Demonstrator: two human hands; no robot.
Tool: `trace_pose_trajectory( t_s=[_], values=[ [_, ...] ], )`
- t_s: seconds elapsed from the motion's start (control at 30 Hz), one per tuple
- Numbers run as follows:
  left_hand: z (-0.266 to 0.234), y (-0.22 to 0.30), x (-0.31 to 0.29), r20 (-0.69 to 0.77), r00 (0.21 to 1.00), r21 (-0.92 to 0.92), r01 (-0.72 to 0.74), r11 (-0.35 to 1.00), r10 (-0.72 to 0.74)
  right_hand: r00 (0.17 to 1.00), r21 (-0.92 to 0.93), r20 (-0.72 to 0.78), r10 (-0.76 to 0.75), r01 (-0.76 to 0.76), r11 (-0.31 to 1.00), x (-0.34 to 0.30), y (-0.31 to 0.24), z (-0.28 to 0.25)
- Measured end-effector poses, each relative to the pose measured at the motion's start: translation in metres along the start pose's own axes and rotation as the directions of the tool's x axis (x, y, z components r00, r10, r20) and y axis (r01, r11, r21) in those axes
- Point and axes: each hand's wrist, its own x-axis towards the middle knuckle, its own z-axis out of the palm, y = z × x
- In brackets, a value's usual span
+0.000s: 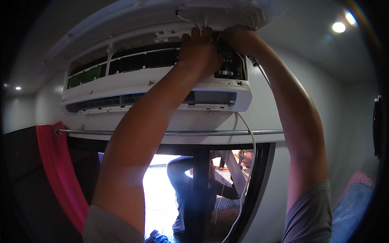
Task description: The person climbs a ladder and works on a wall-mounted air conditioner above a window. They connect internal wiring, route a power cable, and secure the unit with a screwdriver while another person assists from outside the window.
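Note:
Both my arms reach up to a white wall-mounted air conditioner (162, 75) whose front cover (142, 18) is swung up. My left hand (199, 50) is at the right part of the unit, its fingers bent upward beside a black electrical compartment (229, 67). Close by, my right hand (242, 39) curls in over the top of that compartment. The fingertips of both hands meet around something small and dark, too hidden to make out. A thin white wire (186, 19) hangs from the raised cover just above my left hand.
A metal curtain rod (186, 133) runs below the unit, with a red curtain (60, 162) at left. A white cable (254, 150) drops past the window (265, 170). A person's figure (184, 198) shows in the glass. Ceiling lights (338, 27) shine at upper right.

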Motion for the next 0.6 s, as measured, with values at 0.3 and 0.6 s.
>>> trace_pose_trajectory(
  t_s=[0.3, 0.6],
  values=[
    [0.012, 0.005, -0.003, -0.054, 0.997, -0.030, 0.062, 0.998, -0.064, 0.858, 0.160, -0.103, 0.502, -0.484, 0.860, 0.005, -0.032, 0.005],
    [0.024, -0.012, 0.009, -0.158, 0.953, -0.116, -0.278, 0.953, 0.259, 0.932, 0.319, 0.297, 0.208, -0.302, 0.898, -0.052, -0.012, -0.035]
  ],
)
